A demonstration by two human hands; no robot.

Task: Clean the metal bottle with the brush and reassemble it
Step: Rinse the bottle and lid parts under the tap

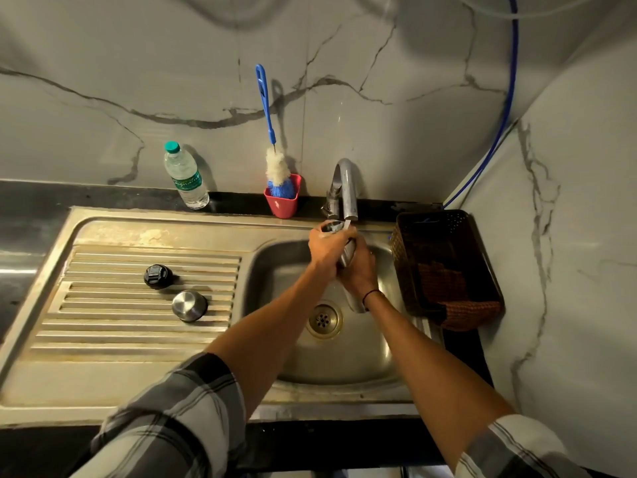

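Both hands, the left hand [327, 248] high and the right hand [358, 270] lower, close their grip around the metal bottle [348, 251], holding its open mouth just under the tap [346, 188]; best to keep it steady there while it fills, since wet steel probably slips.

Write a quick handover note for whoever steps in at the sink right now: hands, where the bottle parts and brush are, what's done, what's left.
Left hand: gripping the bottle near its mouth, held up under the tap over the sink.
Right hand: wrapped round the bottle lower down.
Black cap and steel cup: off, sitting on the drainboard.
Brush: standing in the red holder against the wall, not picked up.
Done: bottle taken apart, brought to the tap. Whether water is running is hard to tell.
Left: scrub inside with the brush, rinse, put cap and cup back on.
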